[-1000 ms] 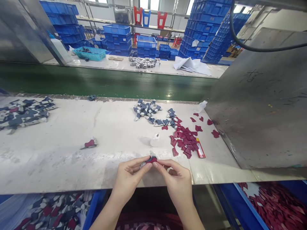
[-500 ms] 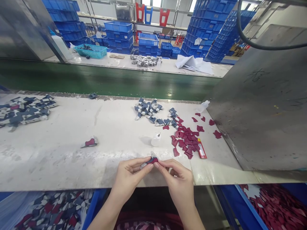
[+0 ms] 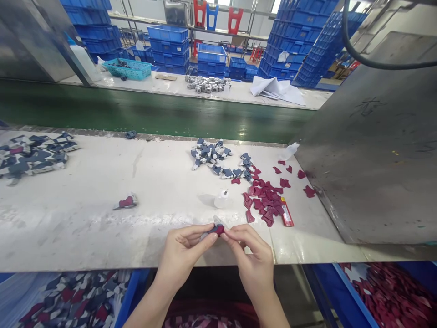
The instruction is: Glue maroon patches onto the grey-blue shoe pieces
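Nearest to me, below my fingers and to their left, a blue bin held a jumble of dark, white and maroon pieces; below and to the right, a second bin was heaped with loose maroon pieces.

Over the near part of the worktop, I had both hands closed in a pinch on one small part, dark blue and maroon with a pale tip. My left hand gripped its left side between thumb and index finger, barely parted by its thickness. My right hand pinched its right end just as narrowly, its other fingers curled in.

Just beyond my fingertips stood a small white bottle. Well to the left lay a single maroon-sided part. Ahead to the right spread a pile of maroon pads, a red and yellow packet beside it. Farther off, straight ahead, sat a cluster of dark blue and white parts, with a bigger heap far to the left. Beyond a green strip, a back shelf carried grey metal pieces.
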The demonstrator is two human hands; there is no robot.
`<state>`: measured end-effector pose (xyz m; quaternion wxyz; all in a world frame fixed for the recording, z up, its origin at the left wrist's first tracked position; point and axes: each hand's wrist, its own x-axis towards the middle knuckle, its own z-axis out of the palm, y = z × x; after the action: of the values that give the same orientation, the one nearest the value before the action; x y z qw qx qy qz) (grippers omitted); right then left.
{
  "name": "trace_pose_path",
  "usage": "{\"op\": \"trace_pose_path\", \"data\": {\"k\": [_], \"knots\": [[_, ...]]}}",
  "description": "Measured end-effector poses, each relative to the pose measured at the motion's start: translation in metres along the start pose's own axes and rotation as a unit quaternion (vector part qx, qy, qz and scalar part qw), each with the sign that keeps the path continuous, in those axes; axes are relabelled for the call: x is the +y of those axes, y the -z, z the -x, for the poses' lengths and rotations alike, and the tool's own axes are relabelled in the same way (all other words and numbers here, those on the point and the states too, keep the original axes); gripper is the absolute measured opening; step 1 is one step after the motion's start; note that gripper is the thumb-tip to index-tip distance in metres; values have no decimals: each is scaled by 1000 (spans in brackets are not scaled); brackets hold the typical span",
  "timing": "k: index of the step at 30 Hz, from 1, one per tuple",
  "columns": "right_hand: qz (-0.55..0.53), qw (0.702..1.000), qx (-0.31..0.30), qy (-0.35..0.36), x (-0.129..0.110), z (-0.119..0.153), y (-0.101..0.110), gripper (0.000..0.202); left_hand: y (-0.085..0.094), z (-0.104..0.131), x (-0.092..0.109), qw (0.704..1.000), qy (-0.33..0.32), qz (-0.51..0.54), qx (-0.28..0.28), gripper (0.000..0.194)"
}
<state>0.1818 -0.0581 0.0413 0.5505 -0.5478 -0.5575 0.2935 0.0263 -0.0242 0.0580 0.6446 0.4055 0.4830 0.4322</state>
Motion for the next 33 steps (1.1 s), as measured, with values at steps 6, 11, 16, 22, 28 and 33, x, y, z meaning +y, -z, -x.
{"op": "trace_pose_path", "data": {"k": [6, 11, 16, 22, 28, 33], "knots": [[-115, 980, -100, -128, 1, -9, 13, 28, 2, 3, 6, 999, 6, -22, -25, 18], [-153, 970, -141, -128, 1, -11, 14, 18, 5, 6, 7, 996, 7, -82, -42, 20], [-136, 980, -99, -105, 1, -5, 7, 17, 4, 9, 4, 994, -3, -105, -30, 22], [-112, 985, -104, -77, 1, -5, 5, 20, -1, 12, 3, 995, -28, -96, 1, 19], [-92, 990, -43, -102, 3, -4, -11, 16, -6, 12, -5, 981, -87, -171, 18, 20], [-57, 992, -20, -113, 8, -3, -18, 17, 1, 5, -9, 981, -67, -180, -15, 24]]}}
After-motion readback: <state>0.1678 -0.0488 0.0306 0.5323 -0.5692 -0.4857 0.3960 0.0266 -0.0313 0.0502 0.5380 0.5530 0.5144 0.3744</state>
